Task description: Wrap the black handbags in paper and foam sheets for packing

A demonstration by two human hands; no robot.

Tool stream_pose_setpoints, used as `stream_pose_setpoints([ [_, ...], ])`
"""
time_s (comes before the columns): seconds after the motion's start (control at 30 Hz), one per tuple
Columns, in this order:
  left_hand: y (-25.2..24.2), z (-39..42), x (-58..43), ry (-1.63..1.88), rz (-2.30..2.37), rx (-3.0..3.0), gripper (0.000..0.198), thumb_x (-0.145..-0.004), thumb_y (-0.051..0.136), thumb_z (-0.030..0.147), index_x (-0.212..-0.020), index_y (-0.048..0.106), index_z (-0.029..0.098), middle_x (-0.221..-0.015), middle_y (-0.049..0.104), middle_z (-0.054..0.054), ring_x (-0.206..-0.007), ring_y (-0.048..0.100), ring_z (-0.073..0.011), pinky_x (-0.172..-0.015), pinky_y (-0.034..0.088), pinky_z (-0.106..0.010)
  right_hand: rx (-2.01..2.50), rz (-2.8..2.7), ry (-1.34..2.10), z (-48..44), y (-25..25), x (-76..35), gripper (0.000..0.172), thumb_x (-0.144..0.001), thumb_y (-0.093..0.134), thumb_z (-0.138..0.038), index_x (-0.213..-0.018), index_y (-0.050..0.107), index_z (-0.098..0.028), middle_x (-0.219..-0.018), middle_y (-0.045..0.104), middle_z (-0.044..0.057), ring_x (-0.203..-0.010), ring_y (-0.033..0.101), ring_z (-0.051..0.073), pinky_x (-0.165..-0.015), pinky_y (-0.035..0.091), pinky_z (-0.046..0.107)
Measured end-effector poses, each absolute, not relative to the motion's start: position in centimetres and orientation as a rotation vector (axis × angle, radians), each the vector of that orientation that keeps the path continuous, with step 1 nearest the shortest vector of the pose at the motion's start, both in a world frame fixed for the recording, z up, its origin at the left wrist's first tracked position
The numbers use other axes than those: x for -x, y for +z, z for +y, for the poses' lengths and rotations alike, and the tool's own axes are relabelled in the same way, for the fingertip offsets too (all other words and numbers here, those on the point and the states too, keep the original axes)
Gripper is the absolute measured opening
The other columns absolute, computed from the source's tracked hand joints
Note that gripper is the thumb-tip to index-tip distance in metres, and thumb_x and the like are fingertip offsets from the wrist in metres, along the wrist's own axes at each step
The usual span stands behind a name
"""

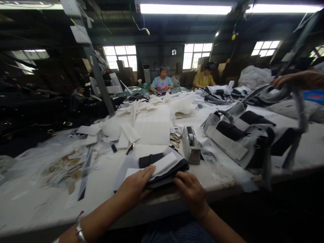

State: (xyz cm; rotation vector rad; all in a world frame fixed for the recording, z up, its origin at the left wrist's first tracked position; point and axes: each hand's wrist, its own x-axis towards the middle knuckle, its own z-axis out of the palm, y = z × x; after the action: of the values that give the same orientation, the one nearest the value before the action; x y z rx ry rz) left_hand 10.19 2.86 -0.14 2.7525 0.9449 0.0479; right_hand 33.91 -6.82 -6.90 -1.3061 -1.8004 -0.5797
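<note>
A black handbag point(169, 175) lies on the table in front of me, partly covered by white packing sheets. Across its top rests a folded white foam strip point(165, 162). My left hand point(138, 180) lies over the left part of the strip and bag, fingers stretched out flat. At the bag's right corner, my right hand point(191, 191) has its fingers curled on the edge, pinching it. A tape dispenser point(191, 145) stands just behind the bag. Beyond the bag's left end sits a small black strap with a metal buckle point(131, 148).
More wrapped black bags point(235, 131) are piled at right, where another person's hand point(291, 79) holds grey-white strips. White foam sheets point(154, 125) cover the middle. Paper scraps point(67, 165) lie left. A metal post point(97, 74) rises at left; two people sit across the table.
</note>
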Motion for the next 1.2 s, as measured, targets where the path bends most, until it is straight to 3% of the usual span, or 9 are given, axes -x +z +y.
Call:
stream_pose_setpoints([
  [0.1,-2.4,2.4,-10.1,0.114,0.986,-2.826,0.084,-0.077,0.056,0.000,-0.152,0.024,0.020,-0.157,0.031,-0.014,-0.141,0.037,-0.0259,-0.114,0.036,-0.045,1.188,-1.962,-0.611,-7.0,-5.6,-34.5,0.029,-0.098,0.048,-0.011,-0.118,0.067,-0.020,-0.116,0.068,0.008,-0.109,0.060,0.019,-0.100,0.046,0.037],
  [0.17,-3.4,2.4,-10.0,0.202,0.961,-2.948,0.086,-0.075,0.054,-0.003,-0.151,0.023,0.022,-0.155,0.035,-0.014,-0.138,0.042,-0.0254,-0.112,0.039,-0.045,1.161,-2.113,-0.658,-6.5,-4.2,-35.0,0.038,-0.098,0.050,-0.014,-0.135,0.057,-0.023,-0.135,0.060,0.007,-0.128,0.051,0.023,-0.114,0.034,0.047],
  [0.3,-4.1,2.8,-9.9,0.338,0.882,-3.156,0.084,-0.074,0.050,-0.002,-0.150,0.025,0.020,-0.150,0.044,-0.016,-0.132,0.050,-0.0253,-0.105,0.047,-0.044,1.200,-2.332,-0.654,-4.4,-3.1,-36.7,0.048,-0.098,0.047,-0.013,-0.146,0.044,-0.018,-0.151,0.044,0.007,-0.143,0.033,0.028,-0.119,0.028,0.052],
  [0.43,-4.8,2.8,-10.0,0.406,0.861,-3.258,0.077,-0.078,0.046,-0.002,-0.149,0.030,0.021,-0.148,0.046,-0.016,-0.130,0.052,-0.0255,-0.102,0.050,-0.042,1.149,-2.365,-0.570,-3.6,-5.9,-38.0,0.045,-0.101,0.039,-0.012,-0.145,0.044,-0.015,-0.144,0.053,0.006,-0.137,0.043,0.021,-0.114,0.040,0.042],
  [0.6,-5.9,2.5,-10.1,0.487,0.908,-3.341,0.073,-0.082,0.044,-0.001,-0.151,0.029,0.020,-0.151,0.041,-0.016,-0.135,0.046,-0.0266,-0.105,0.048,-0.043,1.194,-2.374,-0.547,-4.4,-7.2,-38.0,0.046,-0.099,0.042,-0.015,-0.145,0.042,-0.010,-0.145,0.051,0.013,-0.137,0.044,0.026,-0.108,0.046,0.049],
  [0.8,-5.4,1.9,-10.6,0.473,0.923,-3.360,0.070,-0.079,0.042,0.000,-0.147,0.037,0.016,-0.152,0.041,-0.014,-0.134,0.047,-0.0290,-0.103,0.049,-0.045,1.090,-2.438,-0.718,-3.6,-5.9,-37.6,0.040,-0.098,0.039,-0.010,-0.135,0.052,-0.002,-0.133,0.060,0.020,-0.123,0.057,0.030,-0.096,0.054,0.047],
  [1.0,-3.4,0.2,-13.1,0.285,1.170,-3.141,0.063,-0.078,0.058,0.020,-0.139,0.046,0.006,-0.145,0.049,-0.019,-0.131,0.048,-0.0379,-0.106,0.043,-0.055,0.924,-2.465,-0.865,-2.0,-5.8,-37.6,0.032,-0.098,0.040,-0.011,-0.122,0.059,0.001,-0.115,0.069,0.020,-0.103,0.067,0.028,-0.082,0.057,0.039],
  [1.1,-2.9,-0.2,-13.8,0.343,1.235,-3.067,0.074,-0.079,0.069,0.040,-0.142,0.044,0.012,-0.142,0.052,-0.019,-0.129,0.049,-0.0391,-0.105,0.042,-0.057,0.919,-2.523,-0.824,-1.3,-4.4,-37.6,0.030,-0.100,0.038,-0.012,-0.118,0.059,-0.001,-0.108,0.070,0.019,-0.095,0.068,0.025,-0.076,0.056,0.035],
  [1.2,-3.0,-0.1,-13.7,0.469,1.295,-3.074,0.080,-0.075,0.077,0.036,-0.144,0.040,0.017,-0.141,0.053,-0.017,-0.129,0.049,-0.0371,-0.106,0.040,-0.056,0.998,-2.662,-0.723,-0.6,-2.0,-37.4,0.028,-0.100,0.037,-0.014,-0.117,0.057,-0.003,-0.102,0.069,0.017,-0.088,0.068,0.023,-0.069,0.055,0.033],
])
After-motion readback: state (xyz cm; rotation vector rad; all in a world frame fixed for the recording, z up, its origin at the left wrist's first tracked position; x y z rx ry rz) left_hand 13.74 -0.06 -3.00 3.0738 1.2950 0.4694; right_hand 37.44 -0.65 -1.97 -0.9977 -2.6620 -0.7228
